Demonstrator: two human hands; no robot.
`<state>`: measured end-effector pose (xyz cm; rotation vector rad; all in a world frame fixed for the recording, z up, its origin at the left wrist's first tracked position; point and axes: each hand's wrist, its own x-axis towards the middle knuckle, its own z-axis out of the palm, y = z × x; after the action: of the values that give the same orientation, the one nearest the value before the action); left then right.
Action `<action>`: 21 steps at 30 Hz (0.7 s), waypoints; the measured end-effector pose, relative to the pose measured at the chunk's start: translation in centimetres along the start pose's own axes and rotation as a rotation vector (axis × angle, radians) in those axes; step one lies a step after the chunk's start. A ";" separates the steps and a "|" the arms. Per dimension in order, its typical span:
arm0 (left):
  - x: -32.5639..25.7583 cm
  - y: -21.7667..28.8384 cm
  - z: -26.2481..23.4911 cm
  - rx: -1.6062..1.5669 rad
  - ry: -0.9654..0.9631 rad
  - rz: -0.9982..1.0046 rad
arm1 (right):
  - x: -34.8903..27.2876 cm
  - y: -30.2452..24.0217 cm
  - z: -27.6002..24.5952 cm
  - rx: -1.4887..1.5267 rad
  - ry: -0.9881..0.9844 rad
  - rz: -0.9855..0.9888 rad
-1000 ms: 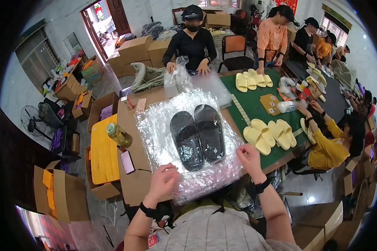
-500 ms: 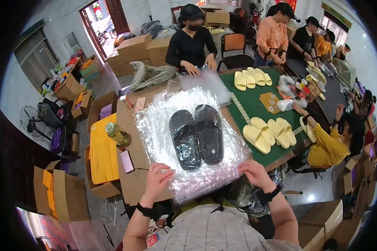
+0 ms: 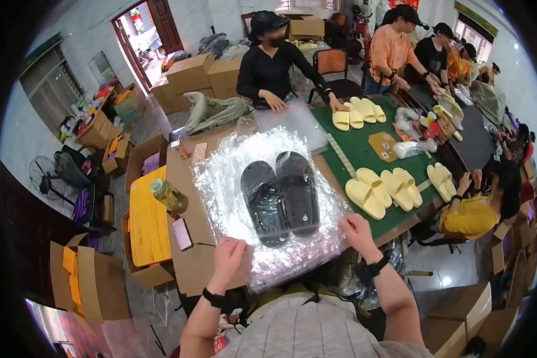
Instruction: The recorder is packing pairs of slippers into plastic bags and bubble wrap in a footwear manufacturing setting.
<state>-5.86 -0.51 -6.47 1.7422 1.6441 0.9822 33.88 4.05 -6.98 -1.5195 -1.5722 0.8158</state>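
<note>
A pair of black slippers (image 3: 299,194) lies on a pile of shiny clear plastic bags (image 3: 221,161) on the table before me. Clear film with glossy creases covers at least part of the slippers. At the near left corner of the pile, my left hand (image 3: 228,260) is closed, its fingertips pinching the edge of a clear plastic bag. My right hand (image 3: 359,234) pinches the bag's edge at the near right corner, a little higher up. Exactly which layer each hand grips is hard to make out.
Left of the pile are a green bottle (image 3: 168,196) and a phone (image 3: 182,234). Yellow slippers (image 3: 366,192) stand on the green mat (image 3: 364,143) at right. Across the table, a person in black touches a yellow slipper. Cardboard boxes (image 3: 104,280) flank the table.
Both my hands have shifted slightly up along the bag's edges. The person opposite has reached over to the yellow slippers. The co-worker in yellow has drawn a hand back from the mat.
</note>
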 end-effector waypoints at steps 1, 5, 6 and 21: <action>0.3 0.3 0.3 0.007 0.001 -0.077 | 0.3 0.2 0.4 -0.002 0.000 -0.001; 0.9 1.1 1.4 -0.165 -0.001 -0.337 | 0.8 -1.5 1.9 -0.327 0.068 0.027; 0.8 1.3 1.8 -0.059 0.098 -0.267 | 0.7 -2.6 2.3 -0.408 0.154 -0.049; -0.9 6.0 2.0 0.576 0.108 0.374 | -2.3 -6.1 9.1 -0.564 -0.208 -0.715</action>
<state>-0.70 -1.85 -3.01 2.4860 1.8303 0.8144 22.91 1.93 -6.32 -1.0845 -2.4301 0.1181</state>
